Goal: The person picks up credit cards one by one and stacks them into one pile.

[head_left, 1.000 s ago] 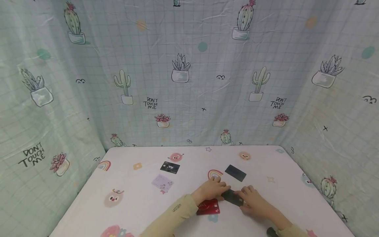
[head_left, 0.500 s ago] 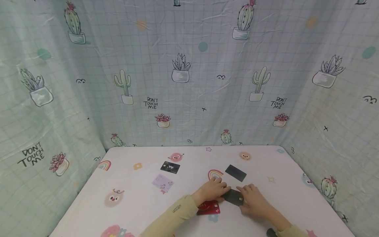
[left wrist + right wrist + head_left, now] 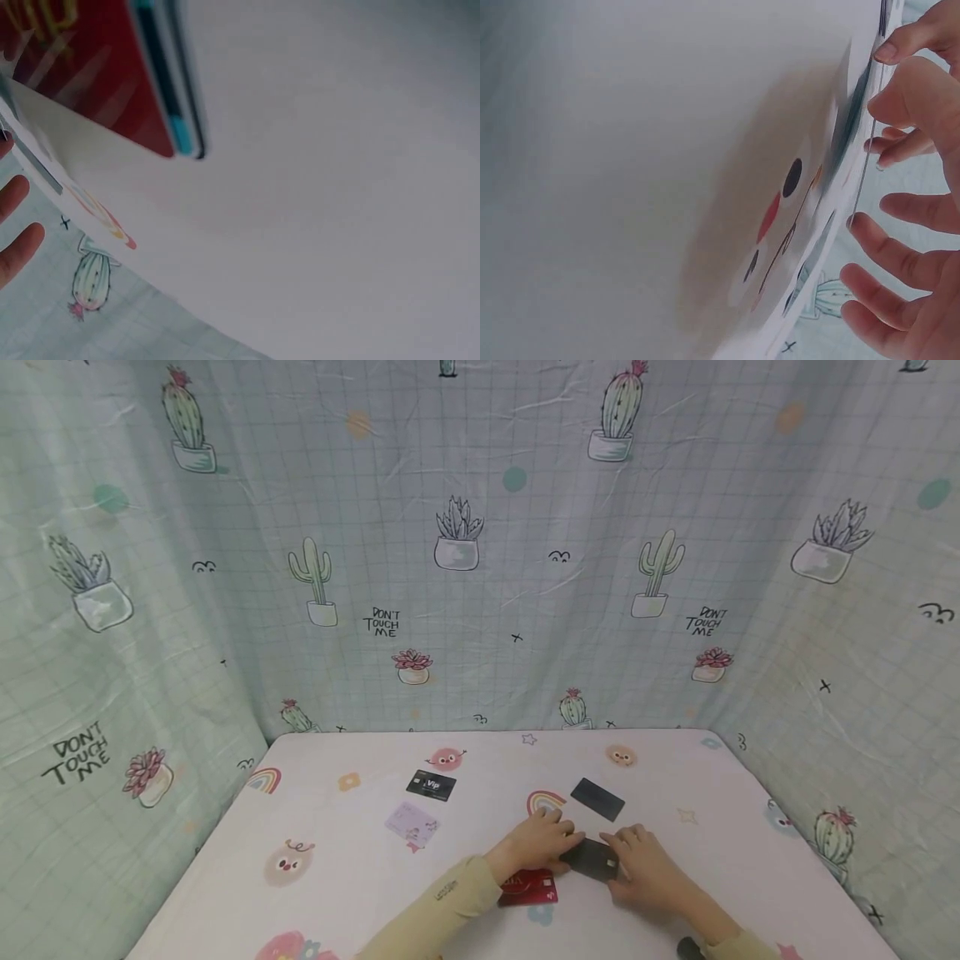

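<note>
In the head view, a black card (image 3: 591, 857) with a small chip at its right end spans the space between both hands. My left hand (image 3: 536, 842) pinches its left end, while my right hand (image 3: 648, 868) pinches its right end between thumb and fingers. From the right wrist, the card (image 3: 864, 161) shows nearly edge-on between the right thumb and fingertips. Under the left wrist lies a red card (image 3: 528, 888), partly covered by the hand. The left wrist view shows this red card (image 3: 97, 82) on top of a stack with blue and dark edges.
Another dark card (image 3: 597, 799) lies behind the hands. Farther left are a black "Vip" card (image 3: 431, 785) and a pale purple card (image 3: 412, 823). The white table (image 3: 360, 860) has printed cartoon figures, and a cactus-print curtain (image 3: 480, 593) surrounds it.
The held black card has turned its face more toward the head camera, and the right fingers have shifted slightly on its end. The left hand and the other cards stay put.
</note>
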The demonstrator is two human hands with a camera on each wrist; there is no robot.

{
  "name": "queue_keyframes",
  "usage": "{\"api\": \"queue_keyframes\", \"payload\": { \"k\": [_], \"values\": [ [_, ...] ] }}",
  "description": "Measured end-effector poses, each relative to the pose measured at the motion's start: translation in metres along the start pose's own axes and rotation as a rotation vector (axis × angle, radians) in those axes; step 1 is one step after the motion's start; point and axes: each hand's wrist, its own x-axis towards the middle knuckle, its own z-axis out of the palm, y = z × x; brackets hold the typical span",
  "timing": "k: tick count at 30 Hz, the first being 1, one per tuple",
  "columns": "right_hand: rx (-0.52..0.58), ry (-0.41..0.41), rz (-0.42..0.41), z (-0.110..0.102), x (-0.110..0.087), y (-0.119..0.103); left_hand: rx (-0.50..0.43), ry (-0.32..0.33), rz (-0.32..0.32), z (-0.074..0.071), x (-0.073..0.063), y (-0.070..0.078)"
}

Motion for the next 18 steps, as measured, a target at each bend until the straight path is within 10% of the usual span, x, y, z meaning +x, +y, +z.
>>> {"api": "queue_keyframes", "payload": {
  "k": [18],
  "values": [
    [0.021,0.003,-0.033,-0.0028,0.0033,-0.0016,0.054,0.089,-0.013,-0.0047,-0.0086,-0.0054]
  ]
}}
